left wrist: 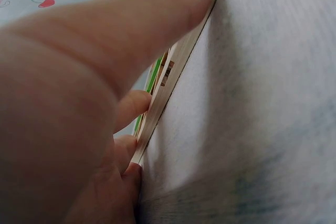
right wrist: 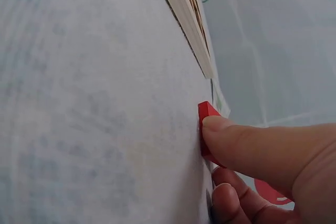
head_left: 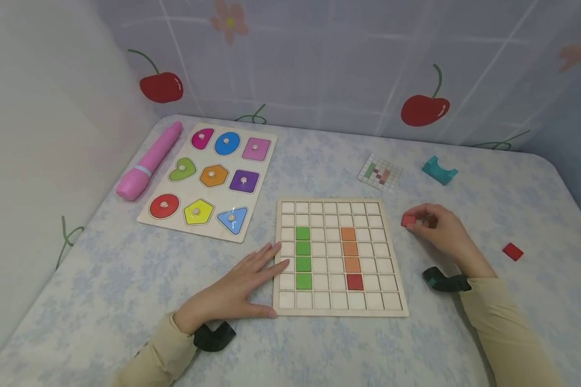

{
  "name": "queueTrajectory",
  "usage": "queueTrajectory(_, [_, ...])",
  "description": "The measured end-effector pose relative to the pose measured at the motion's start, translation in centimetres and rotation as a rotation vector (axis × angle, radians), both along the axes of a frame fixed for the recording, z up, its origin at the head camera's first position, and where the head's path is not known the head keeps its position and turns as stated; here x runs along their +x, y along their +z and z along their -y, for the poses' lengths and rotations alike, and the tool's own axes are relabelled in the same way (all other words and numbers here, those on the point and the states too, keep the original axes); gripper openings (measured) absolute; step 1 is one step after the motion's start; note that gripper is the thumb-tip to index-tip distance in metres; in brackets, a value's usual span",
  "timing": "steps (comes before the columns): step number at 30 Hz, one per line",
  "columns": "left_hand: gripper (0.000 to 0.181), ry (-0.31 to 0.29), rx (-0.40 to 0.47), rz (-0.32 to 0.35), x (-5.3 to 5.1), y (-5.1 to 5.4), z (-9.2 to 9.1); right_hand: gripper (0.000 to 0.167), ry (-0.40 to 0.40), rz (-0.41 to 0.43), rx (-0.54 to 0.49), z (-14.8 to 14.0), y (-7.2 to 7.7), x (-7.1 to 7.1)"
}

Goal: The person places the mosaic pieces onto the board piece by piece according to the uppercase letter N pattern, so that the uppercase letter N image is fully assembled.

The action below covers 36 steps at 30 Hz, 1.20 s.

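Observation:
A wooden grid board (head_left: 340, 312) lies flat on the table. One column holds several green square tiles (head_left: 303, 264); another holds three orange tiles (head_left: 350, 249) with a red tile (head_left: 355, 281) below them. My left hand (head_left: 237, 287) rests at the board's left edge, fingers straight and spread, fingertips on the rim. To the right of the board, my right hand (head_left: 440, 228) pinches a red square tile (right wrist: 206, 129) between thumb and fingers, close to the tabletop. A second loose red tile (head_left: 512, 251) lies farther right on the cloth.
Behind the board lie a small pattern card (head_left: 380, 173) and a teal curved piece (head_left: 439, 170). A shape puzzle board with knobs (head_left: 200, 185) lies at the left, beside a pink wand-like object (head_left: 150, 161). A cherry-print curtain (head_left: 314, 70) hangs along the back.

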<state>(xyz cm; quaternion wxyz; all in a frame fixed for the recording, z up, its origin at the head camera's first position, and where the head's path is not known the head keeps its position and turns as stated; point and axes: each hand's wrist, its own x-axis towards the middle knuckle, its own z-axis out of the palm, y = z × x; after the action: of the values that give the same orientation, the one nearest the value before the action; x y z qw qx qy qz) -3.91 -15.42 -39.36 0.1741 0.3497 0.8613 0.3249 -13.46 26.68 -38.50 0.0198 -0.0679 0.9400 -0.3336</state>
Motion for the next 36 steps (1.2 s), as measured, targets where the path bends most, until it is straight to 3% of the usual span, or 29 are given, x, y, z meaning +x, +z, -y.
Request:
queueTrajectory(8, [0.087, 0.001, -0.007, 0.001, 0.0, 0.0, 0.0, 0.016, 0.002, -0.057, 0.011, 0.3, 0.2, 0.2])
queueTrajectory(16, [0.086, 0.003, 0.013, 0.003, 0.0, 0.1, 0.0, 0.014, 0.021, -0.034, 0.006, 0.5, 1.2, 0.9])
queueTrajectory(21, [0.086, 0.001, 0.017, -0.003, 0.1, 0.1, 0.0, 0.016, 0.078, -0.004, -0.134, 2.5, 2.7, 2.0])
queueTrajectory(25, [0.086, -0.003, 0.026, -0.011, 0.1, 0.1, 0.0, 0.017, 0.112, 0.078, -0.274, 4.9, 3.2, 2.9])
queueTrajectory(30, [0.086, -0.007, 0.034, -0.013, 0.1, 0.2, 0.0, 0.011, 0.220, 0.182, -0.410, 7.8, 2.8, 4.1])
queueTrajectory(33, [0.086, -0.005, 0.033, -0.015, 0.1, 0.1, 0.0, 0.007, 0.282, 0.208, -0.424, 9.1, 2.3, 4.7])
queueTrajectory(36, [0.086, 0.000, 0.029, -0.011, 0.1, 0.1, 0.0, 0.006, 0.294, 0.223, -0.423, 9.9, 1.8, 5.0])
